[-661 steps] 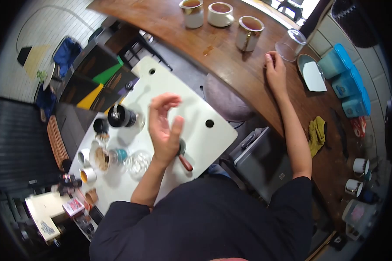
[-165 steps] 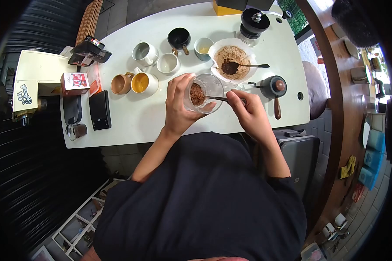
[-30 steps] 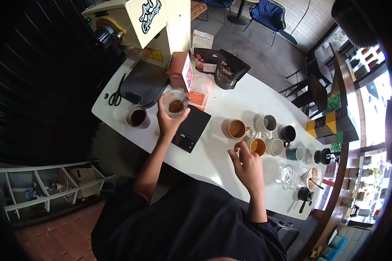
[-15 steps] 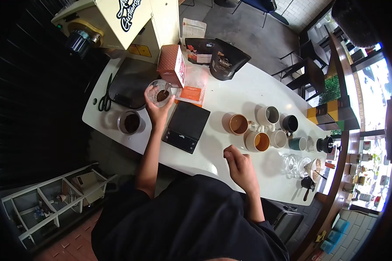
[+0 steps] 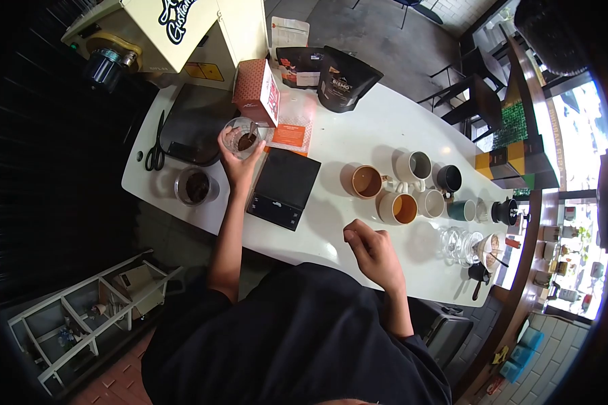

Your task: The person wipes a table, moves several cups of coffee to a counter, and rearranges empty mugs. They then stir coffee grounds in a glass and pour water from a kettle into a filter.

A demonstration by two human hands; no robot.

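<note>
My left hand (image 5: 239, 169) is closed around a clear cup (image 5: 234, 143) with dark coffee grounds (image 5: 247, 141) inside. A spoon (image 5: 252, 128) leans in that cup. Just right of my left wrist lies a flat black scale (image 5: 287, 182); to the left stands a second clear cup (image 5: 209, 187), also holding dark grounds (image 5: 198, 187). Curled into a loose fist, my right hand (image 5: 377, 256) hovers over the table's front part, and nothing shows between its fingers. The nearest thing to it is a white mug with an orange inside (image 5: 387, 208).
Several more mugs (image 5: 367, 181) stand right of the middle of the white table (image 5: 344, 145). Beyond the left cup are a pink box (image 5: 253, 91) and black coffee bags (image 5: 344, 81). Scissors (image 5: 157, 148) lie far left, below a cream machine (image 5: 203, 47). Glassware (image 5: 456, 246) sits at the right end.
The whole view has shifted slightly, so the table things appear a little higher and further left. Both hands keep nearly the same pose, the left still around the cup.
</note>
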